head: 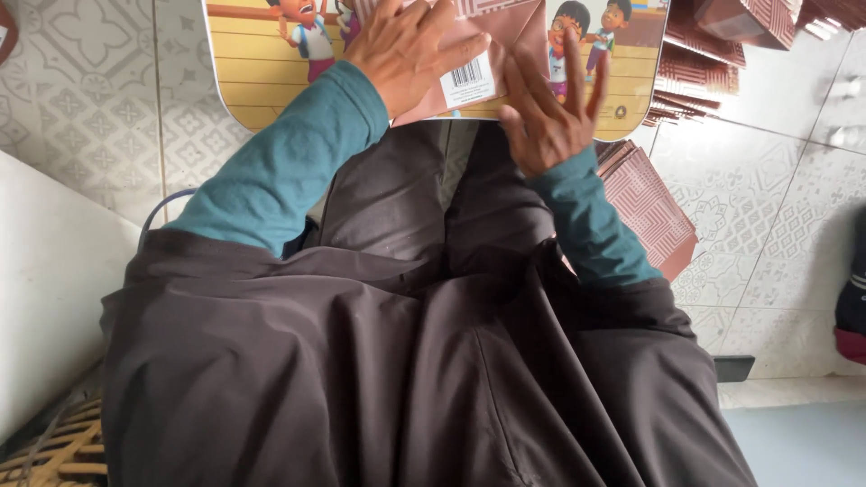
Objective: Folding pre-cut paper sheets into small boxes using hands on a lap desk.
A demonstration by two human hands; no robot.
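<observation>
So, card: thin, light, creases easily | left hand flat, pressing it onto board | right hand open, fingers spread | grab edges, not folds

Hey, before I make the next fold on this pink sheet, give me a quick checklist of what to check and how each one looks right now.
1. Left hand flat on the pink sheet: ok, the palm presses it down.
2. Right hand on the sheet: ok, its fingers spread over the lower right part.
3. Sheet backed by the cartoon board: ok, the board lies under it.
4. Board level on the lap: cannot tell, its far side is out of frame.
5. Fold edges lined up: cannot tell, the hands cover most of them.
6. Spare sheets within reach: ok, a patterned stack lies by the right sleeve.
</observation>
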